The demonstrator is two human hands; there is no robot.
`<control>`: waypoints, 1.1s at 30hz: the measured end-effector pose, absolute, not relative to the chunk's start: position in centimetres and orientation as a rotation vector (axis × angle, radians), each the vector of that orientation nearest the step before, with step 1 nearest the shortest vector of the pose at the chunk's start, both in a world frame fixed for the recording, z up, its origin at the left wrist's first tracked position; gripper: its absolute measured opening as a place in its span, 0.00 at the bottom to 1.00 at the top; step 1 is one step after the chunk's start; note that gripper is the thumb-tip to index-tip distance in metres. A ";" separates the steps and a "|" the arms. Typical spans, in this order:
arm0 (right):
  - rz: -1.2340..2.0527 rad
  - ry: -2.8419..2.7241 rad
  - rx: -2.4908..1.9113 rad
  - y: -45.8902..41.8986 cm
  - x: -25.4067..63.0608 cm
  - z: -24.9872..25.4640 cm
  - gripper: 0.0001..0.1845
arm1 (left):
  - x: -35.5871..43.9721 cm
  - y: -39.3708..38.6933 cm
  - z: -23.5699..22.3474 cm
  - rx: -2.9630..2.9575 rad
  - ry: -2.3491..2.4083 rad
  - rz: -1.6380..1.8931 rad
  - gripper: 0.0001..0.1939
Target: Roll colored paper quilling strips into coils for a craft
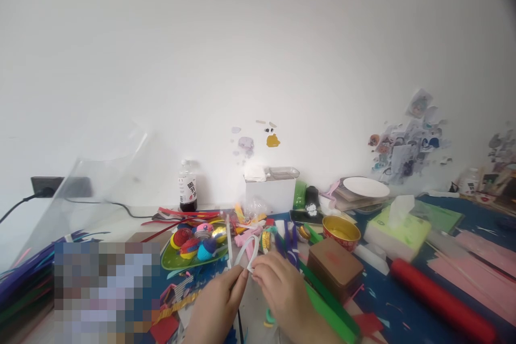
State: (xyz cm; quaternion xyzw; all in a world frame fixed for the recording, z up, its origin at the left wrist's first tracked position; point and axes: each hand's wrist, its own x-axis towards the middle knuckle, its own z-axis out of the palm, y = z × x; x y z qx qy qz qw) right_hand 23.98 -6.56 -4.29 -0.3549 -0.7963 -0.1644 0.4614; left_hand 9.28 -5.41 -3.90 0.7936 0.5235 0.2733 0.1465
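Note:
My left hand [217, 303] and my right hand [282, 287] meet low in the middle of the view. Both pinch the ends of a white paper strip [246, 250] bent into a loop that stands up above the fingertips. The fingers of both hands are closed on it. Just behind the loop lies a green tray [173, 262] with several coloured paper balls [189, 244] and a long white stick [229, 242].
A brown box [336, 266], gold bowl [342, 230], tissue pack [397, 228], red roll [441, 301], green strips [330, 309], dark bottle [187, 188] and white box [271, 193] crowd the table. Pink sheets [479, 258] lie right; coloured strips [24, 279] left.

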 end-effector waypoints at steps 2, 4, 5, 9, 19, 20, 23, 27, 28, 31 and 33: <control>-0.446 -1.972 -0.827 -6.6 23.9 -4.4 0.14 | 9.2 -5.3 -4.0 2.281 1.488 0.793 0.19; -0.492 -2.000 -0.783 -6.7 23.9 -4.3 0.14 | 9.1 -5.3 -4.0 2.265 1.460 0.803 0.18; -0.527 -2.021 -0.753 -6.8 24.0 -4.2 0.13 | 9.1 -5.3 -4.1 2.255 1.442 0.811 0.18; -0.665 -2.078 -0.644 -7.3 24.2 -3.6 0.12 | 9.0 -5.2 -4.0 2.215 1.357 0.842 0.17; -0.656 -2.002 -0.546 -9.1 23.9 -3.4 0.15 | 8.1 -3.9 -3.8 2.127 1.402 0.943 0.19; -0.648 -1.957 -0.536 -9.3 23.7 -3.5 0.15 | 7.9 -3.7 -3.8 2.148 1.474 0.938 0.19; -0.652 -1.947 -0.569 -9.0 23.5 -3.5 0.13 | 7.9 -3.8 -4.0 2.339 1.593 0.819 0.17; -0.490 -1.926 -0.892 -7.2 24.0 -3.5 0.11 | 8.9 -4.6 -4.8 2.605 1.558 0.609 0.16; -0.443 -1.891 -0.958 -6.8 24.2 -3.5 0.10 | 9.1 -4.8 -4.9 2.648 1.540 0.578 0.16; -0.314 -1.799 -1.077 -6.2 24.4 -3.9 0.11 | 9.2 -4.8 -5.2 2.692 1.478 0.577 0.15; -0.228 -1.748 -1.101 -6.2 24.4 -4.1 0.13 | 8.9 -4.7 -5.3 2.675 1.434 0.651 0.13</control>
